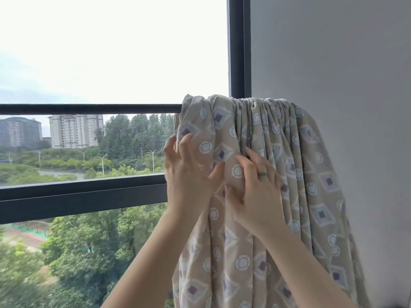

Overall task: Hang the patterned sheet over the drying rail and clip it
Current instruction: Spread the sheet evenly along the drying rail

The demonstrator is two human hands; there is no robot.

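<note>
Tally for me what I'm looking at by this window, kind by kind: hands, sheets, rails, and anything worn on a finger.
Hands: 2, the left hand and the right hand, both on the cloth
Patterned sheet: 1, draped over the rail
Drying rail: 1
Ring: 1, on the right hand
Clips: 0 in view
Total: 5

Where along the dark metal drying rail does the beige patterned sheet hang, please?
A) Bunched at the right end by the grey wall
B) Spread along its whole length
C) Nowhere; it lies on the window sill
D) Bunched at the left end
A: the beige patterned sheet is gathered in tight folds over the right end of the dark metal drying rail, beside the grey wall, leaving the rail's left stretch bare.
</note>
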